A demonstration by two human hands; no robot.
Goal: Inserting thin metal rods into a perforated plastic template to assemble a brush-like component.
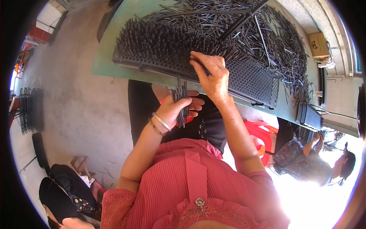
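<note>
A bundle of thin dark rods (180, 93) stands roughly upright in my left hand (169, 109), below the table's near edge. The thumb presses the bundle and the other fingers extend past it. Above and to the right, my right hand (214, 74) reaches over a black perforated tray (253, 78). Its thumb and fingertips come together close to the tray's holes; anything pinched there is too small to make out. Dark rods (152, 40) stand packed in the holes of the tray's left and back parts. The holes near the right end are bare.
Loose dark rods (282, 45) lie heaped on the green table (103, 65) behind the tray, with a long bar (244, 19) across them. A cardboard box (319, 45) is at the far right. Another person (305, 160) works at right; a red stool (261, 135) stands nearer.
</note>
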